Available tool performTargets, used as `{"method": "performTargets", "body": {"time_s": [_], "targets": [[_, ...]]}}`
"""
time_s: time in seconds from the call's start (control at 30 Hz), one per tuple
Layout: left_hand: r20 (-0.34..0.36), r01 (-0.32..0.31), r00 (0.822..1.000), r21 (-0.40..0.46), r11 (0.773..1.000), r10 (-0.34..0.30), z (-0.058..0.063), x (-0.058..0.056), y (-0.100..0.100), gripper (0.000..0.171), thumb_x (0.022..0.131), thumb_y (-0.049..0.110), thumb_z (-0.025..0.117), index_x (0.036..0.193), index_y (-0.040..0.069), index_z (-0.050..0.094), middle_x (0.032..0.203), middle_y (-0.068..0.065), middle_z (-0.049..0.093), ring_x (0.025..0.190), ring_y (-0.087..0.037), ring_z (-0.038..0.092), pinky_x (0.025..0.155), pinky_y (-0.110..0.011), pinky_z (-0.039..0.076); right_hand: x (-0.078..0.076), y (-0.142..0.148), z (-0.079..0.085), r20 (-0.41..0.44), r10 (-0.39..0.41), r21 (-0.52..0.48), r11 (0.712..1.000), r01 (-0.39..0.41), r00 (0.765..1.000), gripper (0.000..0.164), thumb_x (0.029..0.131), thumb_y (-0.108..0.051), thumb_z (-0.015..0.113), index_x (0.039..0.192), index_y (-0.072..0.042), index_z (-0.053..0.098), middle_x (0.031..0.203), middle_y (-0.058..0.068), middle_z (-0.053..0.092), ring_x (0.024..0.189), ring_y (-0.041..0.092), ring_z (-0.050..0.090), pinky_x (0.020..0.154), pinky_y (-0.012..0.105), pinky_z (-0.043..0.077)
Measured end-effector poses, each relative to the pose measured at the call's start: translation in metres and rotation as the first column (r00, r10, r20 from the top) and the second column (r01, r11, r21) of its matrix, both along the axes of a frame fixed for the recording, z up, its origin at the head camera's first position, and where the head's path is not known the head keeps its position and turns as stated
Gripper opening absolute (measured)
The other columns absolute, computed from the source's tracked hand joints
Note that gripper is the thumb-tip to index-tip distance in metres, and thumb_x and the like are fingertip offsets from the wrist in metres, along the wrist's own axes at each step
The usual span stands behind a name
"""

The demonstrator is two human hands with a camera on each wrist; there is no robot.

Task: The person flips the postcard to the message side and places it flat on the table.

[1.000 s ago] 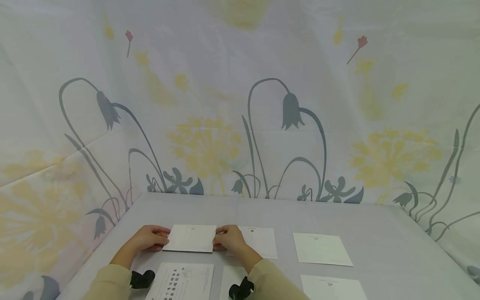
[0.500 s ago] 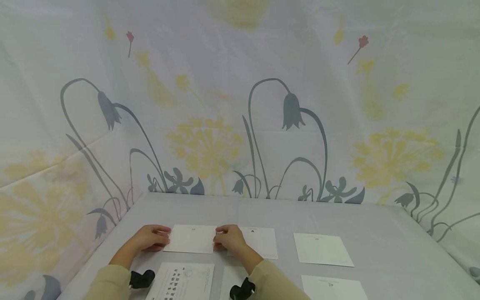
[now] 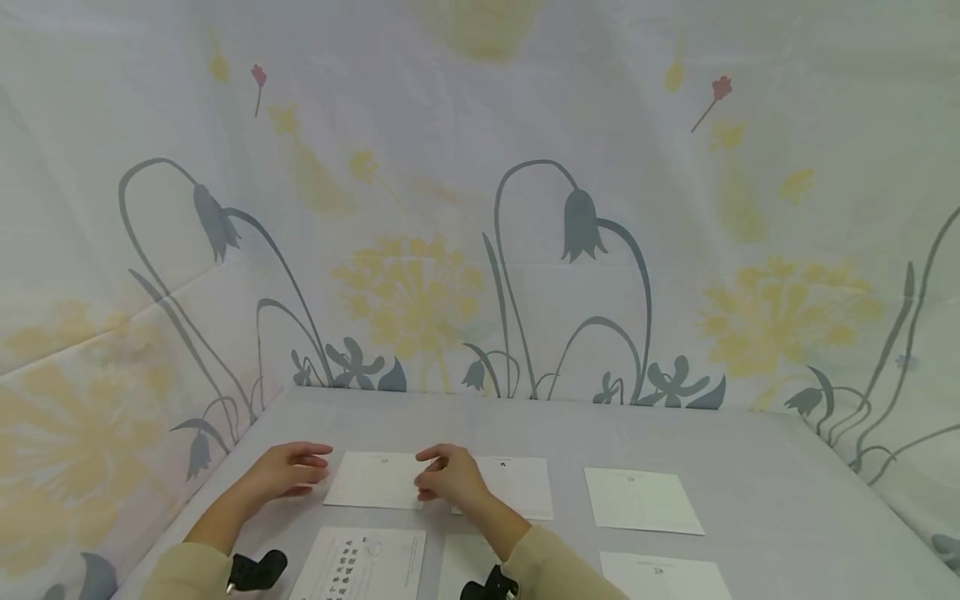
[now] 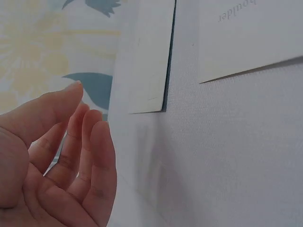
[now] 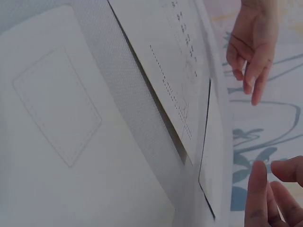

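Observation:
A white postcard [image 3: 372, 480] lies flat at the back left of the table. My left hand [image 3: 288, 472] hovers just beyond its left edge, fingers loosely bent and holding nothing. In the left wrist view, a gap shows between this hand [image 4: 66, 165] and the back-left postcard [image 4: 154, 56]. My right hand [image 3: 456, 482] overlaps the postcard's right edge in the head view, thumb and fingers parted with nothing between them. Partly behind that hand is a second back-row postcard [image 3: 517, 487]. The right wrist view catches the fingers of my right hand [image 5: 272, 201] at its lower right corner.
In front lies a postcard with printed characters [image 3: 363, 562], beside a partly hidden one [image 3: 465, 567]. Two more postcards, one behind [image 3: 645, 500] and one in front [image 3: 663, 577], lie on the right. A flower-print curtain [image 3: 450, 208] hangs behind the grey-white table [image 3: 570, 433].
The postcard, earlier held slightly raised between both hands, went down flat and was let go. My left hand has drawn off to the left; my right hand has shifted slightly left over the edge.

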State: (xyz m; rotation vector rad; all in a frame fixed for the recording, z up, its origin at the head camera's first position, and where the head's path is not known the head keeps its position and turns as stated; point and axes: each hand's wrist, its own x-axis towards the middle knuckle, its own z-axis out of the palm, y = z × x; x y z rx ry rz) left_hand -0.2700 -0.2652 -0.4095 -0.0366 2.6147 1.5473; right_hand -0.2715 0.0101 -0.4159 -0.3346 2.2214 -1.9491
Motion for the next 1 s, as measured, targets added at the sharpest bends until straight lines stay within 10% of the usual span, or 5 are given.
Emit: {"method": "performTargets", "body": {"time_s": [0.73, 1.0], "targets": [[-0.068, 0.256, 0.964, -0.045, 0.966, -0.258, 0.002, 0.045, -0.011, 0.048, 0.084, 0.018, 0.070, 0.122, -0.007, 0.054, 0.104, -0.013, 0.061, 0.090, -0.022, 0.060, 0.072, -0.028, 0.051, 0.045, -0.002, 0.007, -0.064, 0.063, -0.056, 0.996, -0.067, 0.996, 0.028, 0.073, 0.008, 0.068, 0.100, 0.001, 0.065, 0.074, 0.002, 0.057, 0.060, 0.012, 0.056, 0.058, 0.026, 0.053], [-0.174, 0.396, 0.900, -0.050, 0.917, -0.399, -0.006, 0.053, -0.015, 0.041, 0.082, 0.011, 0.071, 0.115, -0.009, 0.056, 0.106, -0.018, 0.060, 0.091, -0.008, 0.058, 0.076, -0.022, 0.050, 0.060, 0.004, 0.007, -0.137, 0.082, 0.030, 0.996, -0.078, 0.987, 0.027, 0.072, 0.003, 0.071, 0.097, -0.005, 0.065, 0.078, -0.001, 0.058, 0.068, 0.010, 0.055, 0.056, 0.021, 0.046]]}}
